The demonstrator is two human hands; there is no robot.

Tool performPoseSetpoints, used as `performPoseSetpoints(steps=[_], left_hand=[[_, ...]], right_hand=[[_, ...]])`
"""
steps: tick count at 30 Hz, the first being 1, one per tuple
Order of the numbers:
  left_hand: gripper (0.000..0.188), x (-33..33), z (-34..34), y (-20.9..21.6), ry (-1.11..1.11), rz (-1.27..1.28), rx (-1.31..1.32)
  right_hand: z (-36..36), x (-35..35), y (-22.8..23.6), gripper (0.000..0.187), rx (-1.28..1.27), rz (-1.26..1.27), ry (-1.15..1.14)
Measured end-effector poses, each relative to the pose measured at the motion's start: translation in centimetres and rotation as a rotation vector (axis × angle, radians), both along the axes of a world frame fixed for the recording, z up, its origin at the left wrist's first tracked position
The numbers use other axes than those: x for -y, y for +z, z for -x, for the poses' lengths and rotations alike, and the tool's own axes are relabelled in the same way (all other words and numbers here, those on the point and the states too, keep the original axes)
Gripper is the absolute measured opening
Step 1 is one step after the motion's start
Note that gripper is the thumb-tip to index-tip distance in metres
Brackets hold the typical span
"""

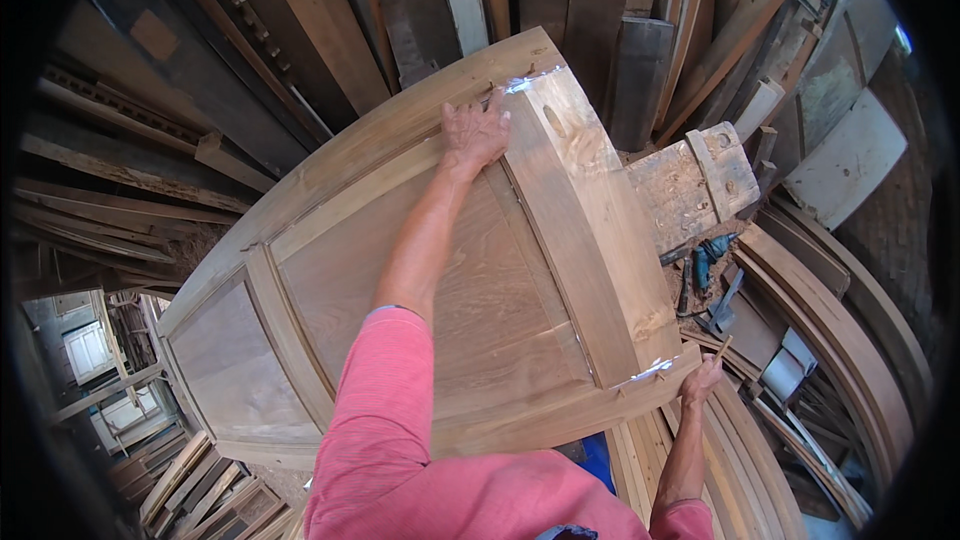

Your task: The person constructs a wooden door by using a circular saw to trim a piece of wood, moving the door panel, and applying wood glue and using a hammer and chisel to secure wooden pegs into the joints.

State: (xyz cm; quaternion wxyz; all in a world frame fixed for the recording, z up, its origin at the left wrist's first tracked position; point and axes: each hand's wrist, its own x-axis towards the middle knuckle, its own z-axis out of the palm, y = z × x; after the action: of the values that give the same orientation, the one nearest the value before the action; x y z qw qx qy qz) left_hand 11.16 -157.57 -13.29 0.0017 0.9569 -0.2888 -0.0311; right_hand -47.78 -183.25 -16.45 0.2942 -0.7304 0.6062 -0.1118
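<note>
A large wooden panelled door (420, 270) lies in front of me, with inset panels and a wide end rail (570, 230). My left hand (475, 132) reaches across it and rests on the far frame piece, fingers apart beside the far joint. White glue (530, 82) shows along that joint, where a small peg stands. More white glue (650, 372) lies along the near joint, with small pegs close by. Beyond the near right corner, my right hand (702, 380) is closed around a thin wooden stick (722, 348) that points up. Part of its grip is hidden.
Boards and planks (420, 10) lean close behind the door. At right are a worn wooden block (690, 190), a teal power drill (710, 255) and curved timber pieces (840, 340). Stacked wood strips (700, 450) lie below my right arm. Wood scraps (200, 485) lie at lower left.
</note>
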Motion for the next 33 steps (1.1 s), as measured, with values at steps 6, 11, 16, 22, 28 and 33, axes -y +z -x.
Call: performPoseSetpoints(steps=[6, 11, 16, 22, 28, 33], left_hand=[[0.063, -1.4, 0.8, 1.7, -0.026, -0.036, -0.116], [0.066, -1.9, 1.7, -0.1, 0.022, 0.029, -0.008], [0.066, 2.4, 0.8, 1.5, 0.049, 0.152, -0.039], [0.063, 5.8, -0.4, 0.1, 0.04, 0.162, -0.103], [0.062, 8.7, -0.9, 0.4, -0.063, 0.176, -0.104], [0.065, 10.2, -1.1, -0.1, -0.084, 0.147, -0.074]], right_hand=[[0.8, 0.3, -0.6, 0.031, -0.022, 0.031, -0.005], [0.4, 0.0, -0.4, 0.031, 0.027, 0.031, 0.012], [1.4, 0.4, -1.1, 0.03, -0.01, 0.046, -0.015], [0.7, 0.3, -0.5, 0.029, -0.036, 0.022, 0.006], [0.5, 0.1, -0.2, 0.029, -0.041, 0.025, 0.009], [0.0, -0.1, -0.2, 0.029, -0.069, -0.034, -0.035]])
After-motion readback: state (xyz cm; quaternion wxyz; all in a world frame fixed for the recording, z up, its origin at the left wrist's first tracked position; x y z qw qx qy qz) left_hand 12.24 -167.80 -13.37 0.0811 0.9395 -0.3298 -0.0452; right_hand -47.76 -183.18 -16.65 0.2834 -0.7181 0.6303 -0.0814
